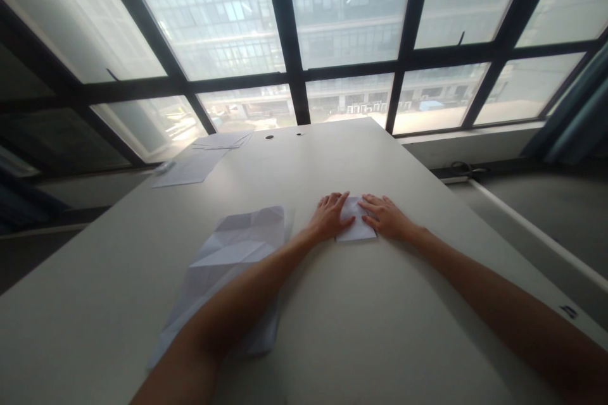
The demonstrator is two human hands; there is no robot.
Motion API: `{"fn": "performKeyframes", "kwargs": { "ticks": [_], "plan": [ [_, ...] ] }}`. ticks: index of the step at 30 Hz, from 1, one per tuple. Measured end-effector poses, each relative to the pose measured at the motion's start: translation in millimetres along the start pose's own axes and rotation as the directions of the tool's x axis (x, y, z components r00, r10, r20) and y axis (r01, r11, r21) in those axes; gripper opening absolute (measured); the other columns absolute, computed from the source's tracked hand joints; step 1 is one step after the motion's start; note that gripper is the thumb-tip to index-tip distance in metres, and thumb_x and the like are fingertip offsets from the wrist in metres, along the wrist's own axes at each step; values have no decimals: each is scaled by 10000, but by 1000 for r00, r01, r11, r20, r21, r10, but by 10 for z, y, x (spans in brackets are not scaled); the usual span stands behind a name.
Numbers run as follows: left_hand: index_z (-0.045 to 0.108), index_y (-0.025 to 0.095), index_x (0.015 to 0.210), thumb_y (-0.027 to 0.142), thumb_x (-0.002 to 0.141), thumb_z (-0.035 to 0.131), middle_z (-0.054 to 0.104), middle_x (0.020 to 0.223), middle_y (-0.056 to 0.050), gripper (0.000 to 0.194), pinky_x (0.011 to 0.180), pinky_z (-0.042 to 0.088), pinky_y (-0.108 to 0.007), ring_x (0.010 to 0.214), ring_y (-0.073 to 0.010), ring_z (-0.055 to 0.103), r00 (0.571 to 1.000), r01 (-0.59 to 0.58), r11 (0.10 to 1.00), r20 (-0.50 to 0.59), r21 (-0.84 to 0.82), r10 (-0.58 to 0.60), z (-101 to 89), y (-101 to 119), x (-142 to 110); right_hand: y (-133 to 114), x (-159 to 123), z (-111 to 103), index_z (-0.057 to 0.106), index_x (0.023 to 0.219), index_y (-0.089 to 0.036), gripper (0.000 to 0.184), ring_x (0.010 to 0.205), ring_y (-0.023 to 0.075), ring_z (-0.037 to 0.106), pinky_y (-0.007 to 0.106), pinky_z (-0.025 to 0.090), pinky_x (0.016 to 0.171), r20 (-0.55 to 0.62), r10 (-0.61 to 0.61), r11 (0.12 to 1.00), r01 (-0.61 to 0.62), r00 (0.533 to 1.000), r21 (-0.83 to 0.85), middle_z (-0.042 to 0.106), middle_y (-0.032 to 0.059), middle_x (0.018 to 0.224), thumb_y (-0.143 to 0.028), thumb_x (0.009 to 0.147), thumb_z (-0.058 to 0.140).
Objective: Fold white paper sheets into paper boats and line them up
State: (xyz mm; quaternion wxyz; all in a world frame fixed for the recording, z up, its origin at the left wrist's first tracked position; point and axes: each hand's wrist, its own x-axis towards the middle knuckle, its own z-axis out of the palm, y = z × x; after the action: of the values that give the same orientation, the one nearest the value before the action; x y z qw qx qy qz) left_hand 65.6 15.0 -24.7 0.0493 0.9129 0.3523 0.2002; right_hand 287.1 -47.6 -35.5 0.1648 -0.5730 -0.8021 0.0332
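Observation:
A small folded piece of white paper [356,228] lies flat on the white table [342,316]. My left hand [331,216] rests on its left edge, fingers spread, thumb lying on the paper. On the opposite side my right hand [387,216] touches the right edge with its fingertips, the fingers apart. Neither hand is wrapped round anything. Beneath and beside my left forearm is a larger creased sheet of white paper [247,234], partly hidden by the arm.
Toward the far left of the table lie several white sheets [190,168]. Two small dark-rimmed holes, one of them a round hole [269,137], sit near the far end. Large windows with a dark window frame [297,76] stand behind. A white rail [527,228] runs along the right.

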Motion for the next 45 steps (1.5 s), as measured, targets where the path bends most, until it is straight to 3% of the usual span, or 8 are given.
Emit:
{"fn": "performKeyframes", "kwargs": {
  "ticks": [9,15,19,23,27,32,40,45],
  "plan": [
    [215,266,1541,619,683,775,538,1289,-137,1084,978,396,-447,1180,-332,523,970,233,972,-66,-28,-234,-52,45,17,12,-1,16,506,1429,-228,489,1437,295,338,570,251,1148,-2,-5,1000,5,1000,-13,402,139,1542,-409,980,441],
    [-16,231,1570,511,675,831,622,1252,-149,1263,946,413,-431,1123,-319,604,971,218,967,-67,-132,-228,-51,51,28,9,9,17,537,1395,-208,470,1385,314,392,566,300,1119,-88,-53,998,55,995,22,467,156,1485,-367,954,505],
    [54,241,1573,437,740,796,665,1179,-114,1133,933,424,-421,1074,-297,624,986,124,987,-94,-104,-134,-68,83,29,-64,29,-17,670,1203,-211,316,1138,261,554,435,430,1020,-193,-162,980,181,968,84,645,119,1191,-242,908,563],
    [129,254,1569,397,817,726,658,1166,-84,971,969,419,-418,1071,-259,607,989,-29,992,-147,-124,11,-108,123,16,-151,48,-34,721,1019,-199,234,974,229,591,368,474,915,-196,-192,957,228,962,182,675,96,1011,-151,890,532],
    [32,252,1579,405,963,524,651,1193,-68,803,1026,414,-400,1096,-213,600,979,-176,946,-148,-271,140,-170,146,-14,-188,52,-60,726,1026,-188,241,989,242,603,361,464,913,-195,-87,947,142,977,288,682,108,1050,-307,939,535],
    [89,246,1579,397,1003,432,590,1343,-107,687,1068,407,-413,1242,-243,543,955,-288,879,-51,-380,292,-212,154,-56,-175,73,-80,719,847,-142,500,817,218,626,319,480,784,-166,68,875,21,984,483,702,103,922,-499,986,398],
    [335,231,1484,337,1038,331,595,1274,-94,458,946,504,-305,1121,-169,597,974,-221,889,-145,-401,176,-131,161,-32,-124,120,-76,647,656,-162,297,654,165,529,261,417,631,-151,145,780,-19,978,625,628,17,687,-378,839,557],
    [617,206,1170,302,1028,363,660,1087,-71,306,966,481,-357,1042,-194,608,991,-95,985,-106,-145,80,-147,149,6,-65,123,-99,597,610,-161,275,565,130,446,241,331,526,-99,287,662,-122,953,739,546,-15,585,-358,793,538]
  ]
}}
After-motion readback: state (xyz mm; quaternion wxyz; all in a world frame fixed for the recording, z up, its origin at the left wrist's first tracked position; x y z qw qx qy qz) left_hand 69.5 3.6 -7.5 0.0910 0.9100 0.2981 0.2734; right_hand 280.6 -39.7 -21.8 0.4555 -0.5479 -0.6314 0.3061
